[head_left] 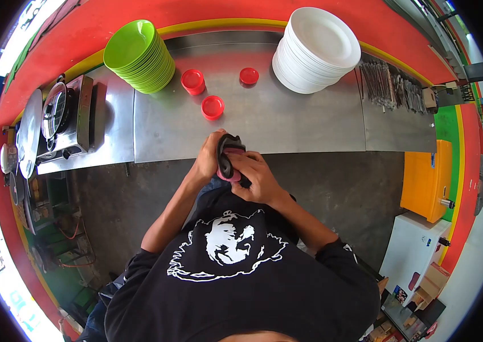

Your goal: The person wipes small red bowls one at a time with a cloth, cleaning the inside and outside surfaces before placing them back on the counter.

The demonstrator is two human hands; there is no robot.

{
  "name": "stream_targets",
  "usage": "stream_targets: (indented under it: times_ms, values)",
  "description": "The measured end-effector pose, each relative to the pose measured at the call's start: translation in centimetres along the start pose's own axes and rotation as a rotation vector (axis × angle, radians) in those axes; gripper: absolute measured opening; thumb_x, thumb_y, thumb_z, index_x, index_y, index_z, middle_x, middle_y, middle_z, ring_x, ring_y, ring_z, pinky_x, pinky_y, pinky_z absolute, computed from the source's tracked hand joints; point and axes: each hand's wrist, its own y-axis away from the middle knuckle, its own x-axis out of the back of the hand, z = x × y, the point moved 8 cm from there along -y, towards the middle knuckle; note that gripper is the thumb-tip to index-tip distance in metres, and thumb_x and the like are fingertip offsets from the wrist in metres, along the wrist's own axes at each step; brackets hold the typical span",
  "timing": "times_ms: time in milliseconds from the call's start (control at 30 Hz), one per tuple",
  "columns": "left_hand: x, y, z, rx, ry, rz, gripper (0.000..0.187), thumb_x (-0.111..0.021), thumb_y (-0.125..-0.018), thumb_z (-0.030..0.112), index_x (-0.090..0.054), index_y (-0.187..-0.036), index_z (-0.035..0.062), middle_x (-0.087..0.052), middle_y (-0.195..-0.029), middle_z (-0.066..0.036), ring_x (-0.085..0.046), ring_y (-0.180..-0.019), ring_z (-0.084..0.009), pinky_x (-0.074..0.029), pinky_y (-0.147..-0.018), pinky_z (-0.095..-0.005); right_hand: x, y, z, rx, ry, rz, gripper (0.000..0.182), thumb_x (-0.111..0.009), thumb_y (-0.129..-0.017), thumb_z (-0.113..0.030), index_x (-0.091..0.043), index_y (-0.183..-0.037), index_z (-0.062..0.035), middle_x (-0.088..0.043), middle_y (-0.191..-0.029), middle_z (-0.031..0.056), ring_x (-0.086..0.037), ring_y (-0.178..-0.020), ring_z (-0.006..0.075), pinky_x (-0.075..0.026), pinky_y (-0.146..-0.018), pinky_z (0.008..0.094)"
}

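Observation:
Close to my body, just before the counter's front edge, I hold a black and pink object [227, 165] whose kind I cannot make out. My left hand [208, 155] grips its left side. On its right side, the fingers of my right hand [254, 175] are bent against it. Beyond my hands, three small red-lidded containers stand on the metal counter [304, 125]: a near one [212, 108], one behind it to the left [193, 82], and one to the right [248, 76].
A stack of green bowls [139, 57] stands at the back left, white plates [316, 48] at the back right. Skewer-like metal utensils [392, 85] lie far right. A stove with a lidded pan [56, 111] is at left. An orange box [424, 179] stands at the right.

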Motion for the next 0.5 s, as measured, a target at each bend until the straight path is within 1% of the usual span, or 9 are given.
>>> stream_targets:
  times_ms: [33, 100, 200, 300, 400, 467, 500]
  values:
    - [-0.1, 0.4, -0.3, 0.060, -0.012, -0.025, 0.043, -0.026, -0.102, 0.028, -0.055, -0.103, -0.0033, -0.062, -0.098, -0.014, -0.059, -0.091, -0.0204, -0.048, -0.083, -0.0338, 0.0, 0.0, 0.2, 0.011, 0.056, -0.012, 0.053, -0.069, -0.073, -0.013, -0.060, -0.124, -0.0036, -0.064, -0.126, 0.0105, -0.062, -0.113, 0.0258, -0.041, -0.102, 0.0427]
    - [-0.4, 1.4, -0.4, 0.181, -0.036, -0.076, 0.048, -0.026, -0.103, 0.027, -0.051, -0.129, -0.0045, -0.064, -0.120, -0.019, -0.063, -0.109, -0.0223, -0.049, -0.099, -0.0340, 0.1, -0.2, 0.2, 0.033, 0.167, -0.034, 0.053, -0.069, -0.073, -0.012, -0.060, -0.124, -0.0032, -0.063, -0.128, 0.0110, -0.061, -0.116, 0.0249, -0.040, -0.103, 0.0425]
    - [-1.0, 2.1, 0.6, 0.065, 0.046, -0.065, 0.049, -0.026, -0.103, 0.028, -0.049, -0.133, -0.0042, -0.064, -0.120, -0.018, -0.064, -0.109, -0.0228, -0.051, -0.098, -0.0353, 0.4, -0.8, -1.3, 0.028, 0.263, 0.019, 0.052, -0.068, -0.073, -0.011, -0.061, -0.124, -0.0025, -0.062, -0.131, 0.0116, -0.059, -0.120, 0.0244, -0.038, -0.105, 0.0427]
    - [-1.3, 2.6, 1.6, 0.039, 0.017, 0.027, 0.048, -0.022, -0.102, 0.031, -0.057, -0.117, 0.0007, -0.065, -0.107, -0.013, -0.061, -0.095, -0.0187, -0.049, -0.085, -0.0299, 0.1, -0.7, -2.1, -0.028, 0.268, 0.045, 0.051, -0.067, -0.074, -0.010, -0.061, -0.123, -0.0013, -0.061, -0.131, 0.0141, -0.059, -0.120, 0.0257, -0.039, -0.104, 0.0422]
    - [-1.2, 3.2, 1.1, 0.029, -0.008, 0.121, 0.048, -0.020, -0.102, 0.030, -0.057, -0.113, 0.0011, -0.065, -0.104, -0.012, -0.060, -0.093, -0.0170, -0.049, -0.084, -0.0300, -0.3, 0.3, -1.6, -0.144, 0.098, 0.048, 0.050, -0.066, -0.075, -0.010, -0.060, -0.124, -0.0007, -0.062, -0.129, 0.0170, -0.060, -0.117, 0.0273, -0.039, -0.103, 0.0422]
    - [-0.5, 2.8, 0.0, 0.016, -0.110, 0.146, 0.046, -0.023, -0.103, 0.031, -0.057, -0.112, 0.0014, -0.064, -0.103, -0.011, -0.059, -0.091, -0.0177, -0.048, -0.083, -0.0309, -0.3, 0.9, -0.9, -0.314, -0.116, 0.015, 0.049, -0.066, -0.076, -0.010, -0.060, -0.124, -0.0003, -0.062, -0.127, 0.0189, -0.061, -0.115, 0.0278, -0.039, -0.103, 0.0419]
    - [0.1, 2.6, -0.2, -0.273, -0.356, 0.141, 0.039, -0.036, -0.102, 0.035, -0.055, -0.113, 0.0023, -0.063, -0.105, -0.013, -0.058, -0.090, -0.0232, -0.048, -0.083, -0.0328, -0.4, 1.2, -0.6, -0.395, -0.222, -0.003, 0.049, -0.066, -0.077, -0.011, -0.060, -0.125, -0.0002, -0.062, -0.126, 0.0199, -0.061, -0.115, 0.0281, -0.039, -0.103, 0.0418]
